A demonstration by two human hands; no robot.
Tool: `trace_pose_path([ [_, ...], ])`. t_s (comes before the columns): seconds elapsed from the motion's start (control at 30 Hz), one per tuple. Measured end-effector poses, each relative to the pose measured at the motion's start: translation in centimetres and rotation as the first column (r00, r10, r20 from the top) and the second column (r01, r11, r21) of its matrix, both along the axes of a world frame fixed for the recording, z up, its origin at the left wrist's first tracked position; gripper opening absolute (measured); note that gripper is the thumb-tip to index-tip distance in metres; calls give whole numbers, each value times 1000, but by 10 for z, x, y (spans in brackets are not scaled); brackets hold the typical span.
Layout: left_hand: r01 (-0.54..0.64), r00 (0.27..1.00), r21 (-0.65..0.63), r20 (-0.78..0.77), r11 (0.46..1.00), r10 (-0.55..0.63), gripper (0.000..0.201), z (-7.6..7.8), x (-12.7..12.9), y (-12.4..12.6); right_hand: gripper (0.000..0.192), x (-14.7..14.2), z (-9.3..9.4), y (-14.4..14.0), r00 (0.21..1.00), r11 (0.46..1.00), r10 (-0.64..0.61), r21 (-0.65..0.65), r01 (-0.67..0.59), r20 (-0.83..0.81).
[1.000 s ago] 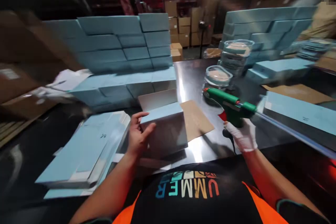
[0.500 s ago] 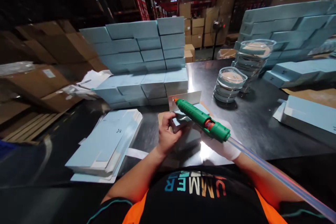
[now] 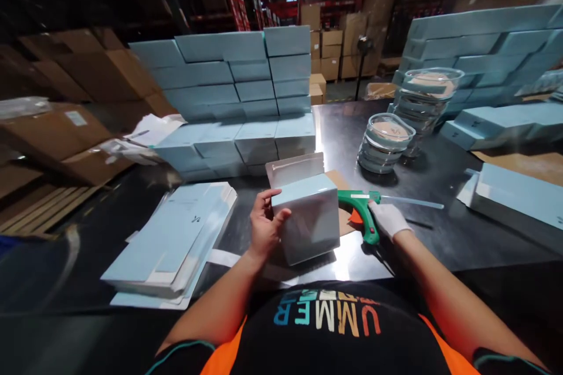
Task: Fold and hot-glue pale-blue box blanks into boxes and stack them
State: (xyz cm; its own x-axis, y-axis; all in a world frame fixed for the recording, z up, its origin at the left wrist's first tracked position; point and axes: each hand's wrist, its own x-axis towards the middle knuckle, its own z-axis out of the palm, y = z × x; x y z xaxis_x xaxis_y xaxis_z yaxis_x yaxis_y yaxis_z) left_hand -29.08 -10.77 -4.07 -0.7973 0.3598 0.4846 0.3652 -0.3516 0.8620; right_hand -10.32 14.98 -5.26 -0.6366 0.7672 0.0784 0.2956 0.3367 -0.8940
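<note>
While you steady the work, this is how things stand on the desk (image 3: 440, 228):
Left hand: your left hand (image 3: 263, 228) grips the near-left side of the pale blue box (image 3: 310, 220), thumb on its top edge, fingers wrapped round the side.
Box: it stands upright at the desk's near edge, folded into shape, its back flap (image 3: 295, 167) raised and open, a brown card (image 3: 341, 199) under it.
Right hand: your gloved right hand (image 3: 387, 220) clasps the handle of the green glue gun (image 3: 363, 211), which lies just right of the box, nozzle towards it.
Done: by my judgement the body is formed; rows of finished boxes (image 3: 246, 99) are stacked behind.
Left: the flap looks unsealed, and a pile of flat blanks (image 3: 176, 240) waits at your left.
Nearby: two stacks of clear lidded dishes (image 3: 387, 140) sit further right.
</note>
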Motion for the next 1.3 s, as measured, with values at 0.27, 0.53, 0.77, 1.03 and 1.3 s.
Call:
trace_pose_path([
  [0.27, 0, 993, -22, -114, 1000, -3, 73, -9, 1, 7, 44, -47, 43, -55, 911, 943, 283, -87, -321, -299],
  [0.53, 5, 979, 75, -202, 997, 10, 70, -26, -15, 7, 53, -51, 33, -51, 807, 864, 503, 156, -478, -310],
  [0.77, 227, 883, -83, -403, 970, -241, 41, -9, -32, -6, 28, -34, 29, -52, 677, 694, 701, 434, -574, -226],
  [1.03, 215, 943, -76, -243, 974, -227, 92, -32, -26, -8, 31, -37, 33, -64, 686, 779, 618, 409, -474, -383],
  [1.3, 117, 980, -292, 188, 949, -63, 95, -33, -35, -75, 52, -44, 81, -85, 697, 871, 481, 380, -311, -532],
])
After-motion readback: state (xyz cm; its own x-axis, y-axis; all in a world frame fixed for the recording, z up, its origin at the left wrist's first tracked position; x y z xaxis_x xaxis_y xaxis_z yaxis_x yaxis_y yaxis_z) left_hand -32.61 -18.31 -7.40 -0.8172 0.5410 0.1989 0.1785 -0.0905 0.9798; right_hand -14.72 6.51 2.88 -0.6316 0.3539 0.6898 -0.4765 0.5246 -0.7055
